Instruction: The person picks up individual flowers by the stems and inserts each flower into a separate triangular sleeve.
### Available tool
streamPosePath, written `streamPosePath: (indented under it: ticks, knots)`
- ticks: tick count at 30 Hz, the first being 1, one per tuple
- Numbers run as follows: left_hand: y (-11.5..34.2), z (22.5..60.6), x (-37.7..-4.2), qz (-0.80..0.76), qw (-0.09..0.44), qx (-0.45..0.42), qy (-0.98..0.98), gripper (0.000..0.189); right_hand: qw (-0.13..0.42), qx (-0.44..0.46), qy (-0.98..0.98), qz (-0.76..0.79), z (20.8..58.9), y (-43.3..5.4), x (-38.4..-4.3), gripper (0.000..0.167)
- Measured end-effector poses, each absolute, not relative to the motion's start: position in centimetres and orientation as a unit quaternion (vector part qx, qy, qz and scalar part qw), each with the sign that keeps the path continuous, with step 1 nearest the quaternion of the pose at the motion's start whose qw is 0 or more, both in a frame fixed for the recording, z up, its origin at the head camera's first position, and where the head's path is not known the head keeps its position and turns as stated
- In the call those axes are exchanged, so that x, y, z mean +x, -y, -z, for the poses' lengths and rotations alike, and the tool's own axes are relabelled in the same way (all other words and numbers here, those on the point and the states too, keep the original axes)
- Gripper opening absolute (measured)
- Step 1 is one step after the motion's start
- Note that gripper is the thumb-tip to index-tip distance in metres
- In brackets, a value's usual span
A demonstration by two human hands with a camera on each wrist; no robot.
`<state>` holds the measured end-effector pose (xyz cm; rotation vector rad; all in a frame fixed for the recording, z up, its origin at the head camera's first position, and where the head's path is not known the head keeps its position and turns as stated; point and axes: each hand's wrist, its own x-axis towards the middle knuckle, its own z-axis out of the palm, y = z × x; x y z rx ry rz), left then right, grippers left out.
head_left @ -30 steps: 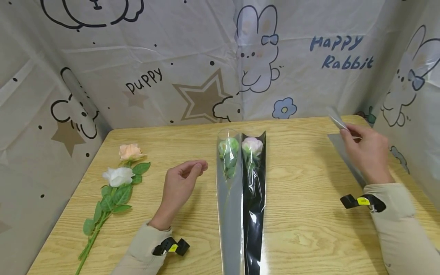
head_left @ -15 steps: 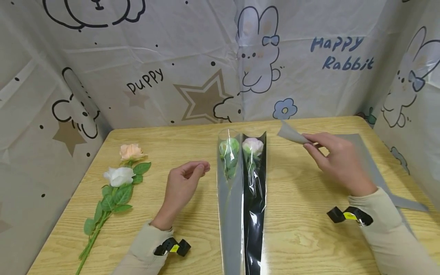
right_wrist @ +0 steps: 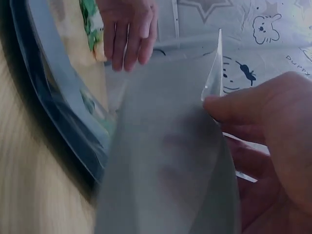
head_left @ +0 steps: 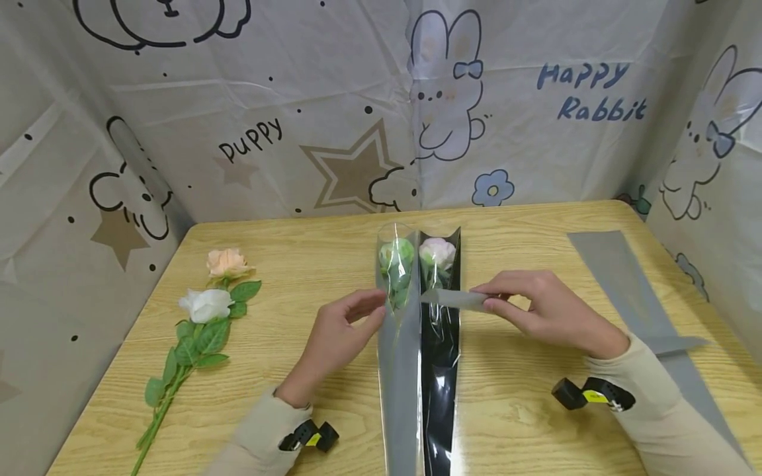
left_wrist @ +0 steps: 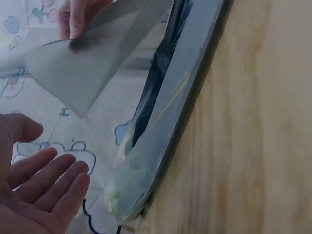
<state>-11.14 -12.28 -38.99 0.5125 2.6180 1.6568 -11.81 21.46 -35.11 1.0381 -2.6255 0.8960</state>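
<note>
My right hand (head_left: 536, 307) pinches a grey flower wrapping sleeve (head_left: 452, 299) between thumb and fingers, over the wrapped flowers. In the right wrist view the sleeve (right_wrist: 165, 126) stands tall with its thumb-side edge parted. My left hand (head_left: 345, 330) reaches toward it with nothing in its grasp; its fingers (left_wrist: 53, 180) are spread and slightly bent in the left wrist view. Beneath the hands lie two wrapped flowers: a green one in a grey sleeve (head_left: 399, 370), overlapped by the left fingertips, and a pale pink one in a black sleeve (head_left: 439, 390).
At left on the wooden table (head_left: 321, 251) lie a peach rose (head_left: 227, 263) and a white rose (head_left: 206, 305) with green leafy stems. More grey wrapping (head_left: 637, 284) lies flat along the right side, partly under the right forearm. A printed cloth (head_left: 333, 86) encloses the table.
The right hand has carried the grey sleeve leftward from the right side to over the wrapped flowers. The left hand has moved slightly right and its fingers have parted.
</note>
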Motion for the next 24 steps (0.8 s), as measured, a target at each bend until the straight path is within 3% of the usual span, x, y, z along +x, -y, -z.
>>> streamPosePath:
  ticks: [5,10,24]
  knots:
    - [10.7,39.7,-10.2,-0.536,0.043,0.226,-0.812,0.043,-0.036,0.360,0.863,-0.352,35.2,-20.4,-11.1,0.022]
    - [9.6,39.9,-9.4,-0.554,0.083,0.239,-0.793,0.037,-0.104,0.374,0.837,-0.385,35.5,-19.8,-11.1,0.023]
    - [10.0,40.1,-9.9,-0.580,0.085,0.146,-0.797,0.025,-0.062,0.274,0.899,-0.335,35.9,-20.9,-11.9,0.030]
